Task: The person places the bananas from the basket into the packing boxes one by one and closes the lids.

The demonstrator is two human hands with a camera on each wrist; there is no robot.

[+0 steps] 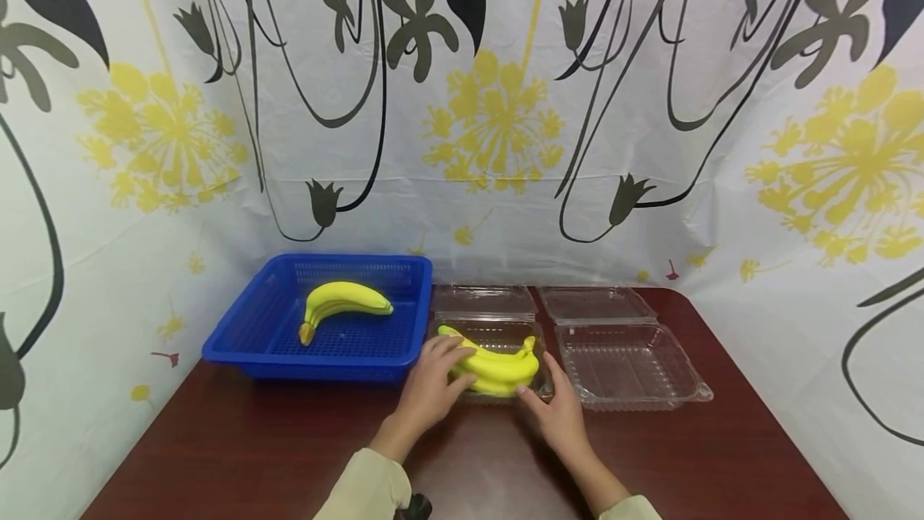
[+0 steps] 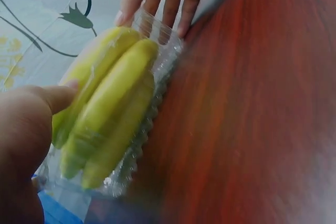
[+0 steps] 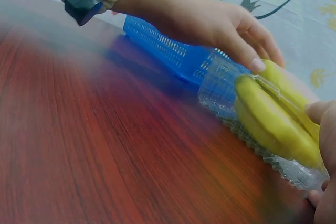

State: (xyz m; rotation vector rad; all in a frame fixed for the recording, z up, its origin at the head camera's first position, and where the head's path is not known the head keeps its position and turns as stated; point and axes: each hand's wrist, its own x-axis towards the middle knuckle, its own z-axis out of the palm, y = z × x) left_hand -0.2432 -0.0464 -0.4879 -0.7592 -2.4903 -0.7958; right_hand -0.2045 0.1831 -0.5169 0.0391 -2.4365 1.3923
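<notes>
A bunch of yellow bananas (image 1: 498, 367) lies in the nearer tray of a clear plastic clamshell box (image 1: 508, 334), whose lid is folded back. My left hand (image 1: 431, 379) holds the bunch at its left end, fingers over the top and thumb on the near side. At the other end, my right hand (image 1: 559, 412) touches the bananas with its thumb. Its fingers, fairly straight in the left wrist view, lie along the box's end wall. Both wrist views show the bananas (image 2: 107, 103) through the box's clear, ridged side.
Left of the box stands a blue plastic basket (image 1: 318, 371) holding another banana bunch (image 1: 346, 295). A second clear box (image 1: 631, 367), lid back, sits to the right. All rest on a dark red-brown table (image 1: 729, 456) before a patterned cloth (image 1: 498, 247).
</notes>
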